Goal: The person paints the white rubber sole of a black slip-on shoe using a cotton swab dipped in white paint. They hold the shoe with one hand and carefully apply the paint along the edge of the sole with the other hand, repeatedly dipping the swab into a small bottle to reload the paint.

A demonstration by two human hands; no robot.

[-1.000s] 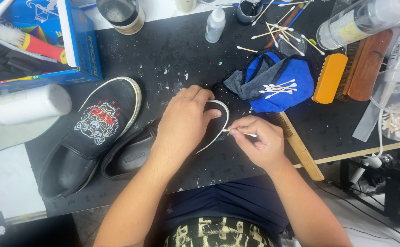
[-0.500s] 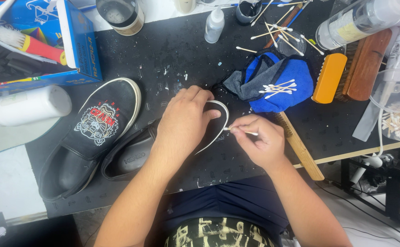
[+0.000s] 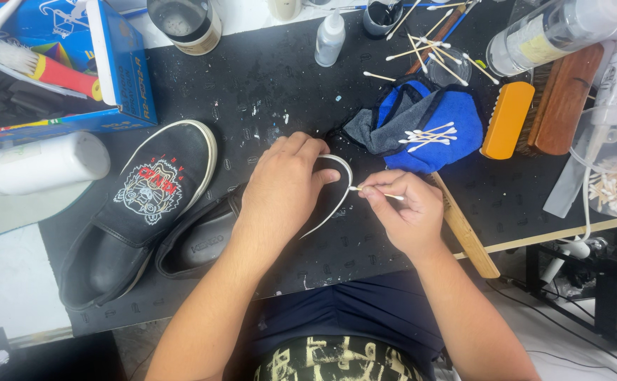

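Lying on the black mat (image 3: 266,77) are two black slip-on shoes: one shoe (image 3: 139,212) sits flat at the left with an embroidered patch on its top, the second shoe (image 3: 209,236) is tipped on its side just beside it, its white sole rim turned toward the person. One blue cloth (image 3: 428,123) is bunched near the middle, with a small cluster of swabs resting on it and more swabs scattered above it. Two brushes stand at the right, an orange brush (image 3: 506,120) and a brown wooden brush (image 3: 562,99), touching side by side. One white bottle (image 3: 40,166) lies on its side at the left, below one open blue box (image 3: 121,70). One small dropper bottle (image 3: 329,39) stands upright near the top.

Left hand (image 3: 280,190) is palm down over the tipped shoe's toe, fingers curled and pressed around the white rim, holding it. Right hand (image 3: 407,212) comes in from the lower right with the wrist bent inward, thumb and fingertips pinching a single swab (image 3: 375,192) whose tip touches the rim close to the left fingertips
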